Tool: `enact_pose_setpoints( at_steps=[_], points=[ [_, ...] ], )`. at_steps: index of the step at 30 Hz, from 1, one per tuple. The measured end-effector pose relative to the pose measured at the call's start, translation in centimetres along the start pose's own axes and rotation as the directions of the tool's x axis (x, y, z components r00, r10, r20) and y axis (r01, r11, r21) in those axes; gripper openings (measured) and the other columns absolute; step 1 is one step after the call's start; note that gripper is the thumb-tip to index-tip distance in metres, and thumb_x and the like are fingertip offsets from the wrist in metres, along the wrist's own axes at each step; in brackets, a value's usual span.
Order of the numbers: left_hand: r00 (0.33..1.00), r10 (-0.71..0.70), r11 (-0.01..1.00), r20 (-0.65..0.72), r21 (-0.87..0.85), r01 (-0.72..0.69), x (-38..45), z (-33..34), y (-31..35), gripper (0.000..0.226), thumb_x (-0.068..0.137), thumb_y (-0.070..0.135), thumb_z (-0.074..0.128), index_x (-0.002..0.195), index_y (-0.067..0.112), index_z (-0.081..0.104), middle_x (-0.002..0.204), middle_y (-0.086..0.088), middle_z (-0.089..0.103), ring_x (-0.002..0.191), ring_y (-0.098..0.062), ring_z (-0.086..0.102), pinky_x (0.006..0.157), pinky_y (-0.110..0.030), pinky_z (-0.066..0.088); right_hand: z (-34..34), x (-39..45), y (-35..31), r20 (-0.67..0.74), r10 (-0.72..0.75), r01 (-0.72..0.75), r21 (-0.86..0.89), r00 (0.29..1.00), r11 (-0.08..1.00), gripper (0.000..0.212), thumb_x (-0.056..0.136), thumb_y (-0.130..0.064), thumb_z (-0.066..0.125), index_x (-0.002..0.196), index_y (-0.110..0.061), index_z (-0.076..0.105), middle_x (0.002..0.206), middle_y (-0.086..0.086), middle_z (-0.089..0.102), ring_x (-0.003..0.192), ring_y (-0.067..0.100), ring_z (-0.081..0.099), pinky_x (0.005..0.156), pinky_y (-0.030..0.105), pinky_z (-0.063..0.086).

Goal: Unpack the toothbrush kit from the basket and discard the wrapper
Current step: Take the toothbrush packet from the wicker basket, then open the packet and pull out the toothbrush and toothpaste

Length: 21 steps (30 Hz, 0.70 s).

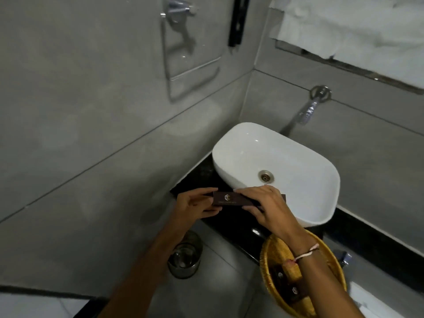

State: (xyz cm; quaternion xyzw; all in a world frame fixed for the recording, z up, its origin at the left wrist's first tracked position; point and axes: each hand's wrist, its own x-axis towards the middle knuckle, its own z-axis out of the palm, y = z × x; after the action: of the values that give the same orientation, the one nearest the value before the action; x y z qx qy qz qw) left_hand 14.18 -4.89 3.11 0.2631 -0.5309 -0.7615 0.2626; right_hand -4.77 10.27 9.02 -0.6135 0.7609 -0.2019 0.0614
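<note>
Basket [266, 253] and sink [309, 180] beside box [231, 199]

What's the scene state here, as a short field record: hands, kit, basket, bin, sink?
left hand: grips the left end of the kit box
right hand: grips the right part of the kit box from above
kit box: dark, slim, with a logo, held level over the counter edge, looks closed
basket: yellow woven, on the black counter, dark packets still inside
bin: metal, on the floor below the left forearm
sink: white, empty
</note>
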Motion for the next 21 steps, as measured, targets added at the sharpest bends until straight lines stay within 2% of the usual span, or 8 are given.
enact_pose_setpoints(
  at_steps=[5, 7, 9, 12, 14, 16, 17, 21],
  points=[
    [0.993, 0.036, 0.998, -0.111, -0.052, -0.042, -3.0, -5.4, -0.4, 0.047, 0.094, -0.019, 0.054, 0.094, 0.02, 0.081, 0.086, -0.01, 0.083, 0.074, -0.033, 0.08, 0.066, -0.03, 0.066, 0.8, 3.2, -5.8, 0.185, -0.075, 0.094, -0.098, 0.98, 0.991, 0.042, 0.092, -0.037, 0.056, 0.132, -0.045, 0.048, 0.129, -0.021, 0.06, 0.124, 0.004, 0.05, 0.113, 0.044, 0.024],
    [0.992, 0.023, 0.992, -0.122, -0.119, -0.038, -3.9, -7.4, -1.3, 0.042, 0.093, -0.015, 0.053, 0.095, 0.017, 0.08, 0.093, -0.013, 0.082, 0.08, -0.033, 0.08, 0.067, -0.028, 0.065, 0.7, 4.2, -8.5, 0.237, -0.087, 0.127, -0.157, 0.968, 0.979, 0.042, 0.091, -0.033, 0.059, 0.131, -0.044, 0.05, 0.127, -0.017, 0.062, 0.122, 0.007, 0.053, 0.113, 0.049, 0.023],
    [0.994, -0.008, 0.972, -0.11, -0.233, -0.018, -5.0, -9.0, -1.9, 0.023, 0.084, 0.001, 0.07, 0.1, 0.014, 0.079, 0.102, -0.017, 0.079, 0.092, -0.032, 0.078, 0.071, -0.03, 0.065, 0.7, 5.0, -11.3, 0.264, -0.1, 0.169, -0.252, 0.959, 0.953, 0.043, 0.087, -0.03, 0.063, 0.128, -0.041, 0.055, 0.123, -0.014, 0.065, 0.119, 0.012, 0.057, 0.112, 0.051, 0.023],
    [0.986, -0.159, 0.899, -0.047, -0.42, 0.125, -5.2, -10.1, -3.6, 0.058, 0.065, 0.017, 0.094, 0.115, 0.005, 0.069, 0.11, 0.004, 0.078, 0.105, -0.019, 0.074, 0.087, -0.037, 0.063, 1.1, 5.9, -15.4, 0.332, -0.122, 0.266, -0.433, 0.935, 0.861, 0.037, 0.087, -0.028, 0.062, 0.122, -0.037, 0.058, 0.117, -0.009, 0.068, 0.115, 0.019, 0.059, 0.112, 0.053, 0.02],
    [0.971, -0.233, 0.814, -0.046, -0.556, 0.168, -5.1, -10.6, -5.4, 0.037, 0.083, 0.015, 0.081, 0.118, 0.009, 0.069, 0.112, 0.015, 0.078, 0.103, -0.008, 0.074, 0.087, -0.03, 0.062, 2.2, 6.3, -17.8, 0.413, -0.119, 0.346, -0.533, 0.903, 0.772, 0.031, 0.088, -0.025, 0.059, 0.118, -0.034, 0.06, 0.114, -0.008, 0.069, 0.113, 0.021, 0.059, 0.113, 0.057, 0.018],
    [0.931, -0.329, 0.8, -0.158, -0.57, 0.187, -5.7, -10.2, -6.0, 0.036, 0.089, 0.036, 0.07, 0.113, 0.011, 0.076, 0.11, -0.005, 0.08, 0.098, -0.019, 0.077, 0.079, -0.037, 0.063, 2.7, 6.6, -19.3, 0.443, -0.106, 0.379, -0.593, 0.89, 0.71, 0.026, 0.088, -0.023, 0.059, 0.111, -0.032, 0.062, 0.109, -0.008, 0.07, 0.112, 0.023, 0.058, 0.112, 0.059, 0.017],
    [0.913, -0.391, 0.746, -0.112, -0.62, 0.244, -6.0, -10.2, -6.5, 0.041, 0.087, 0.043, 0.069, 0.11, 0.01, 0.078, 0.108, -0.012, 0.08, 0.095, -0.025, 0.078, 0.076, -0.039, 0.063, 2.9, 6.9, -19.8, 0.453, -0.094, 0.385, -0.61, 0.887, 0.692, 0.024, 0.087, -0.023, 0.061, 0.109, -0.032, 0.063, 0.107, -0.008, 0.071, 0.111, 0.023, 0.059, 0.112, 0.06, 0.017],
    [0.9, -0.433, 0.69, -0.05, -0.661, 0.296, -6.1, -10.5, -7.8, 0.053, 0.066, 0.049, 0.087, 0.103, 0.011, 0.081, 0.095, -0.013, 0.082, 0.082, -0.024, 0.079, 0.066, -0.034, 0.064, 3.4, 7.1, -20.2, 0.499, -0.013, 0.375, -0.632, 0.866, 0.678, 0.022, 0.085, -0.028, 0.066, 0.107, -0.031, 0.063, 0.11, -0.005, 0.071, 0.116, 0.024, 0.059, 0.112, 0.06, 0.018]
  ],
)
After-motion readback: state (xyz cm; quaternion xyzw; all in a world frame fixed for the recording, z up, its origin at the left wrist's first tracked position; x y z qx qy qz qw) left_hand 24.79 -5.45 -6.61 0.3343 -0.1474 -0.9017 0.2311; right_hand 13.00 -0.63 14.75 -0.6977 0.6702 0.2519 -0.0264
